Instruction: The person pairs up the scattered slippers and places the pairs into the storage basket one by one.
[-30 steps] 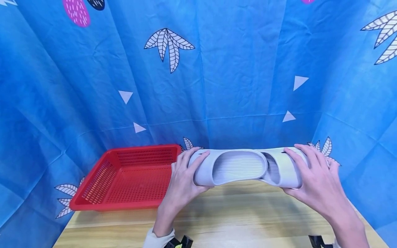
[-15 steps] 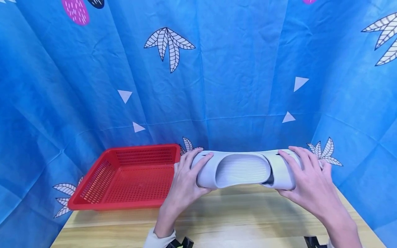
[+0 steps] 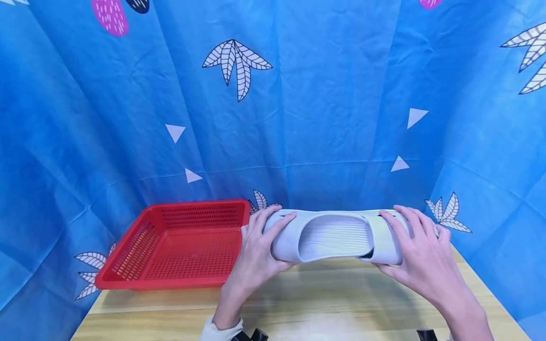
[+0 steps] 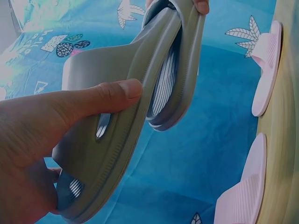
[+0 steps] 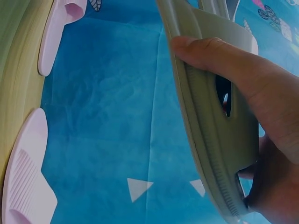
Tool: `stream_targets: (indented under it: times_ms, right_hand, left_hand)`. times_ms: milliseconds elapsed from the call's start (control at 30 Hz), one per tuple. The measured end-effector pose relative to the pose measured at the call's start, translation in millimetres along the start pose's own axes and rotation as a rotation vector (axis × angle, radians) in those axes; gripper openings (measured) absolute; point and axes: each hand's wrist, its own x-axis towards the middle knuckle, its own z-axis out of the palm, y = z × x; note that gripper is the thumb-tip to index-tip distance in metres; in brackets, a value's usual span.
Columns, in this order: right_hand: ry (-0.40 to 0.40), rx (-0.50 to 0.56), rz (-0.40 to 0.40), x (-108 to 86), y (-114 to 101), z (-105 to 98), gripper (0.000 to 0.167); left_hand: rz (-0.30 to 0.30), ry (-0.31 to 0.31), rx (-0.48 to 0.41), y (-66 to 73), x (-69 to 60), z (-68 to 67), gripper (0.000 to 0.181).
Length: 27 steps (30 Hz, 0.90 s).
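Note:
Two pale grey slide slippers are held up above the table, pushed end into end. My left hand (image 3: 256,251) grips the left slipper (image 3: 287,237) across its strap, thumb underneath and fingers over the far side. At the other end my right hand (image 3: 426,260) holds the right slipper (image 3: 386,239) in the same way. The heel part of the left slipper reaches under the right slipper's strap, with a narrow dark gap at the lower edge. In the left wrist view my thumb presses the side of the left slipper (image 4: 107,70) near a slot.
A red plastic basket (image 3: 170,284) stands on the wooden table (image 3: 315,303), left of my hands. Low in the wrist views lie two pink slippers, one ribbed slipper (image 4: 243,196) and another slipper (image 4: 268,70). Behind everything hangs a blue patterned cloth (image 3: 324,118).
My right hand has moved left with its slipper, and the two slippers overlap more. The dark gap between them has narrowed. My left hand has shifted slightly right and down.

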Motion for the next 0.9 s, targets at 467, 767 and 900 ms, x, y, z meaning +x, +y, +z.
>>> stream_targets:
  times_ms: [467, 767, 900]
  right_hand:
    - [-0.068, 0.024, 0.005, -2.7, 3, -4, 0.129]
    - [-0.049, 0.055, 0.011, -4.0, 11, -8, 0.126]
    - [-0.042, 0.054, 0.003, -3.2, 11, -8, 0.121]
  left_hand:
    - [0.009, -0.010, -0.044, -4.2, 0.6, -2.6, 0.096]
    - [0.021, -0.008, 0.006, -3.2, 0.4, -2.4, 0.099]
    - [0.021, 0.000, 0.018, -3.8, 0.4, -3.2, 0.101]
